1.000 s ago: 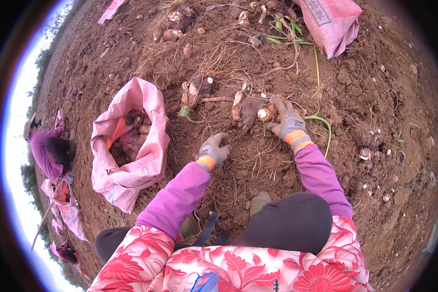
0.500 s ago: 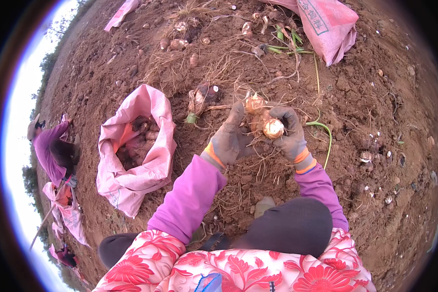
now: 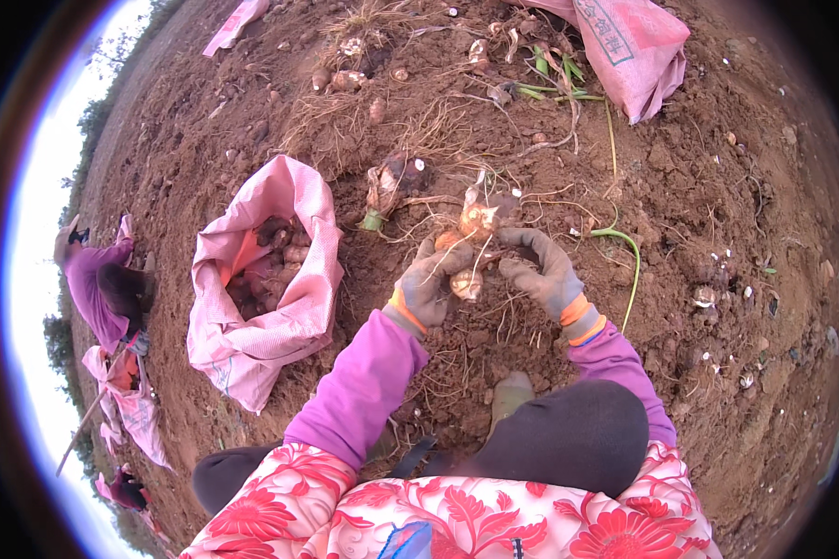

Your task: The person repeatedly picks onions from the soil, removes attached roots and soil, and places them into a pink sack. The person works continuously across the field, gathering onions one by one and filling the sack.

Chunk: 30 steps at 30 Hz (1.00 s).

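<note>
Wearing a flowered smock (image 3: 485,517), closest of all. Gripping a clump of pale-brown corms (image 3: 478,220) out in front with the curled fingers of the left hand (image 3: 426,284); holding the right hand (image 3: 543,270) just beside the clump with half-bent fingers (gripping or not, impossible to tell). Seeing an open pink sack (image 3: 252,345) to the left, a dark corm (image 3: 408,175) beyond the clump, another pink sack (image 3: 629,56) farther up, a bending co-worker (image 3: 98,289) far left.

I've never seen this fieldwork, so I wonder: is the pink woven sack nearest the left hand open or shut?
Open. The pink woven sack has a wide, gaping mouth, and lumpy brown tubers show inside.
</note>
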Each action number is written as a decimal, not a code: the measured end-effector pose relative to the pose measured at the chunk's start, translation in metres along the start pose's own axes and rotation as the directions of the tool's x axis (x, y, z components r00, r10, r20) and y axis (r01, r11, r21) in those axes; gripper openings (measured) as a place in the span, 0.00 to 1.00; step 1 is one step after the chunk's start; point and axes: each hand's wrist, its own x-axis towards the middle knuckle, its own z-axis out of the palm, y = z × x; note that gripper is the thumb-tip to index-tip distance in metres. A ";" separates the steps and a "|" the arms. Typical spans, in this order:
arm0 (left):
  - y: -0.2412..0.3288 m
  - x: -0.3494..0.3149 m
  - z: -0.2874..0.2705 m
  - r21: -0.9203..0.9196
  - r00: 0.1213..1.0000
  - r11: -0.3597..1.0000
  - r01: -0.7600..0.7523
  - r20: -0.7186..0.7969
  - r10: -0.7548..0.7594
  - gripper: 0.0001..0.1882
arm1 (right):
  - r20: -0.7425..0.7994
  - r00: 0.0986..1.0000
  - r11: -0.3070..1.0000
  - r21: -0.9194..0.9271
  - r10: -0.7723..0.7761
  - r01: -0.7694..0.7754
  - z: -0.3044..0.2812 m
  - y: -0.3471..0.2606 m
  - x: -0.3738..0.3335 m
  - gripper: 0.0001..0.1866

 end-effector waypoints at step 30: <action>0.248 -0.081 -0.109 0.832 0.886 0.456 -0.317 0.088 0.455 0.29 | -0.302 0.933 0.601 -0.715 0.197 -0.358 -0.141 -0.065 0.034 0.31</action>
